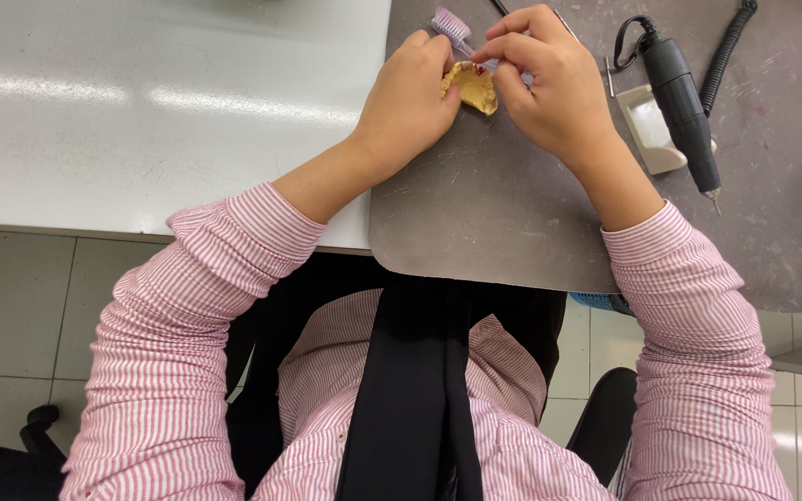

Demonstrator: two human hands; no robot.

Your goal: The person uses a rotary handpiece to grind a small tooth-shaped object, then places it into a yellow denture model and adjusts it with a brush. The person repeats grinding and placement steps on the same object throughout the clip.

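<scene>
Hands, two: left hand and right hand on one yellow dental cast.

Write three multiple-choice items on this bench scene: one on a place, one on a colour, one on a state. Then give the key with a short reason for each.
1. Where does the black handpiece lie?
A. On the grey mat, beside the right hand
B. On the white table, beside the left hand
C. On the person's lap

2. What colour is the dental cast?
A. Blue
B. Yellowish tan
C. Black

3. How is the dental cast held?
A. It lies untouched on the mat
B. It rests in the beige holder
C. Both hands grip it

Key:
1. A: the handpiece rests on the mat near the right hand.
2. B: the cast shows yellowish tan between the fingers.
3. C: the left hand and the right hand close around it, with a brush above.
</scene>
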